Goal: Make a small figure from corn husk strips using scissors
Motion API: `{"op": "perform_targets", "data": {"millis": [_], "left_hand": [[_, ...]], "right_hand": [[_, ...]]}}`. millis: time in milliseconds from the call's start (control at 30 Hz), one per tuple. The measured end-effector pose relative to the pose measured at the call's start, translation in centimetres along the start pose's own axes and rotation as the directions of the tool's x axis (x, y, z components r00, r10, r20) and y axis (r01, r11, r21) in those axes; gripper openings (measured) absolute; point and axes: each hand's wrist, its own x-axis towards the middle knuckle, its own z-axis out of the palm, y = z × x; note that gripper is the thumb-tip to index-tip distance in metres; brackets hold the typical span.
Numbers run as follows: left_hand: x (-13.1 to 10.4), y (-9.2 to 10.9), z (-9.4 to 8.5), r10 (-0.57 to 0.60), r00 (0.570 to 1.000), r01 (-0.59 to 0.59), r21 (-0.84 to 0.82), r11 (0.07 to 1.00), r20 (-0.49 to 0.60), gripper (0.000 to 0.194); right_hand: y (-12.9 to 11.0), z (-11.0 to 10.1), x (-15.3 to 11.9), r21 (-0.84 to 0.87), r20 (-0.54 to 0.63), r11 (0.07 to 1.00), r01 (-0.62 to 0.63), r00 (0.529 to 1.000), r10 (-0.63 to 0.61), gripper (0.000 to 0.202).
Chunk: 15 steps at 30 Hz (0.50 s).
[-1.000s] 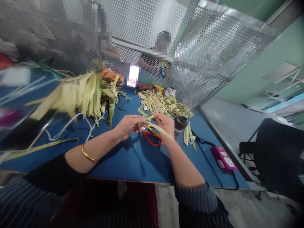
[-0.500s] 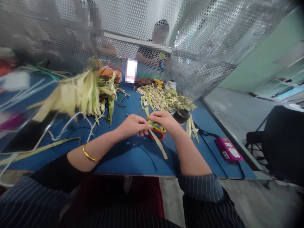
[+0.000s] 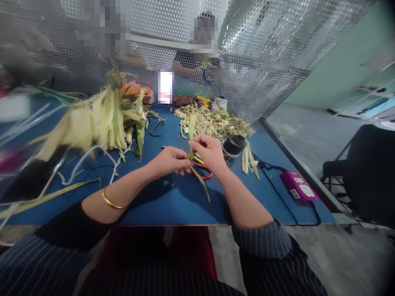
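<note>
Between my two hands is a pale green corn husk strip (image 3: 202, 181), one end standing up above the fingers and the other hanging toward me. My left hand (image 3: 171, 162) pinches it from the left, fingers closed. From the right, my right hand (image 3: 210, 152) grips it between thumb and fingertips. Scissors with red and yellow handles (image 3: 207, 174) lie on the table just beneath the hands, partly hidden by them. A spool of black thread (image 3: 233, 146) stands to the right of my right hand.
A large bundle of corn husks (image 3: 101, 119) lies at the left, near a dark tablet (image 3: 33, 176) and white cord. Husk scraps (image 3: 216, 121) are heaped at the back. Husk strips (image 3: 247, 158), black cables and a magenta tissue pack (image 3: 298, 187) lie right. Beyond the perforated screen (image 3: 173, 24) sits a person.
My right hand has shifted up slightly along the strip, and more of its upper end now stands out above the fingers. The whole view has moved a little.
</note>
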Motion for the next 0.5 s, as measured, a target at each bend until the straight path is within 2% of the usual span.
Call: {"op": "perform_targets", "data": {"millis": [100,167,233,367,500], "left_hand": [[-0.05,0.02,-0.16,-0.019,1.0,0.017,-0.081,0.997,-0.024,0.022],[-0.05,-0.07,-0.36,-0.028,0.999,0.026,-0.131,0.991,-0.015,0.023],[-0.03,-0.15,-0.51,-0.039,0.999,0.04,-0.156,0.987,0.013,0.024],[0.02,-0.11,-0.5,-0.073,0.996,0.078,-0.141,0.987,0.041,0.03],[-0.11,0.11,-0.22,-0.091,0.996,0.092,-0.13,0.987,0.013,0.034]], "right_hand": [[0.13,-0.5,0.13,-0.259,-0.018,0.96,0.106,0.993,-0.115,0.018],[0.3,-0.66,0.15,-0.4,0.026,0.9,0.175,0.983,-0.18,0.016],[0.43,-0.63,0.12,-0.468,0.083,0.857,0.216,0.976,-0.201,0.014],[0.34,-0.34,-0.06,-0.433,0.111,0.873,0.224,0.975,-0.195,0.016],[0.19,-0.11,-0.15,-0.297,0.125,0.943,0.153,0.985,-0.121,0.017]]}}
